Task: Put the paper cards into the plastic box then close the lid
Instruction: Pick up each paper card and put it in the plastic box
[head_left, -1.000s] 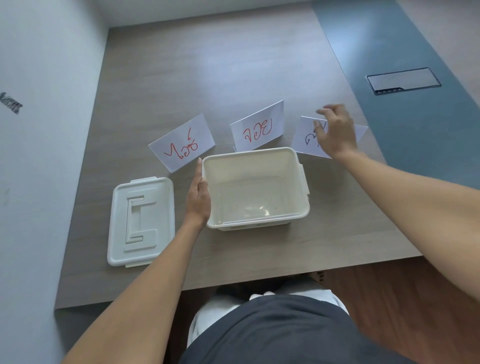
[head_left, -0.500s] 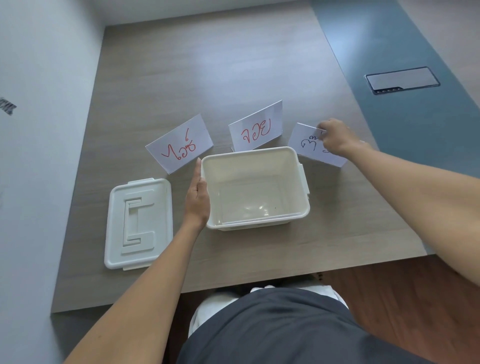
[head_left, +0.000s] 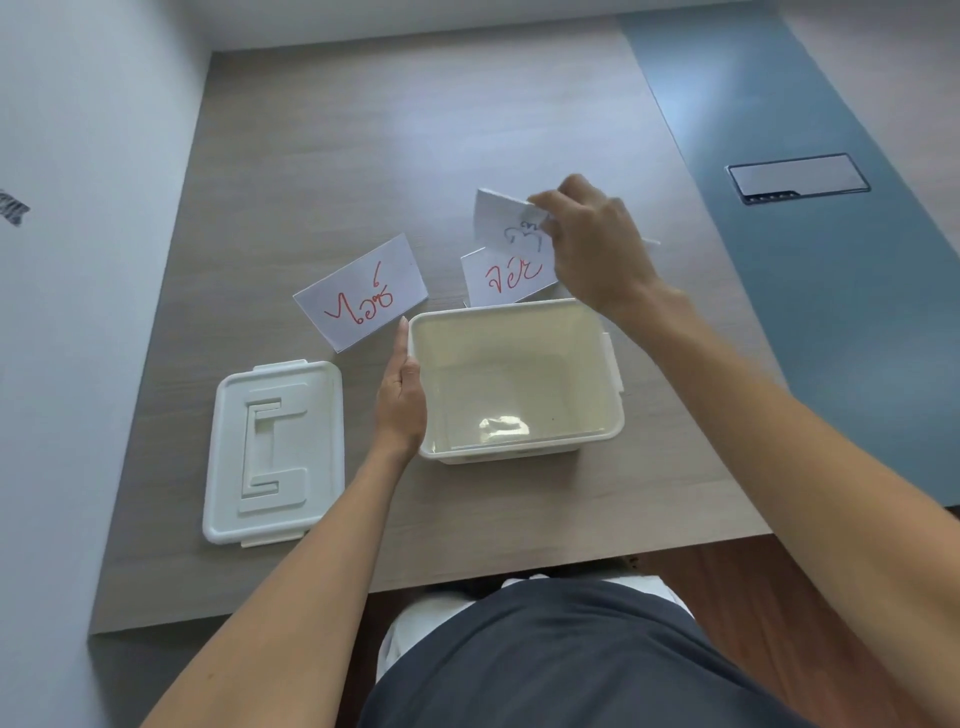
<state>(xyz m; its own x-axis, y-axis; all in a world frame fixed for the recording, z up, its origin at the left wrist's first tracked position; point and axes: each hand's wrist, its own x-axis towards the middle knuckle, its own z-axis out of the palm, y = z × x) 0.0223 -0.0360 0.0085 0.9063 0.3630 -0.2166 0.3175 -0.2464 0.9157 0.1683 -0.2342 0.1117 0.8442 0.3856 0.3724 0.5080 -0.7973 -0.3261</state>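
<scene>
Progress was slight — the plastic box (head_left: 517, 382) stood open and empty on the table (head_left: 415, 156), its lid (head_left: 274, 449) lying apart to the left. Right hand (head_left: 597, 249) pinched one paper card (head_left: 506, 223) above the far rim; two red-lettered cards (head_left: 363, 296) waited behind the box. Left hand (head_left: 400, 400), fingers pressed together, braced the box's side — all three cards and the lid remained.
</scene>
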